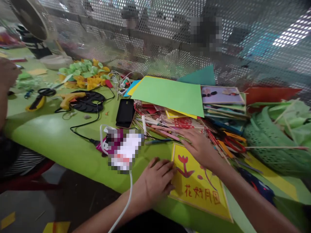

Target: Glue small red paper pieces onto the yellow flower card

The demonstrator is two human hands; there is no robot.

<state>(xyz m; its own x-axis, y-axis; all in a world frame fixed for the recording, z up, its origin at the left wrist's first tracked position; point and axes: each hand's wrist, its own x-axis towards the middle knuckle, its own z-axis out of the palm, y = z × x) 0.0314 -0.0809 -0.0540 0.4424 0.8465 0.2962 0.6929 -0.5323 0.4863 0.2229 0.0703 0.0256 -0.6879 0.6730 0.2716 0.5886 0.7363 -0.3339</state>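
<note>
Head view shows my yellow card (201, 191) with red flowers lying flat on the green table (55, 136), right under my fingers. My left hand (155, 183) presses its left edge, fingers curled close together, holding nothing. My right hand (200, 147) lies flat on its top edge, fingers spread. Just past my right fingertips is a heap of sticks (157, 126), then a black phone (125, 112) and green paper (170, 94).

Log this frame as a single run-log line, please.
left hand: on yellow card left edge | right hand: flat on its top edge | nearby: sticks, black phone, green paper
</note>
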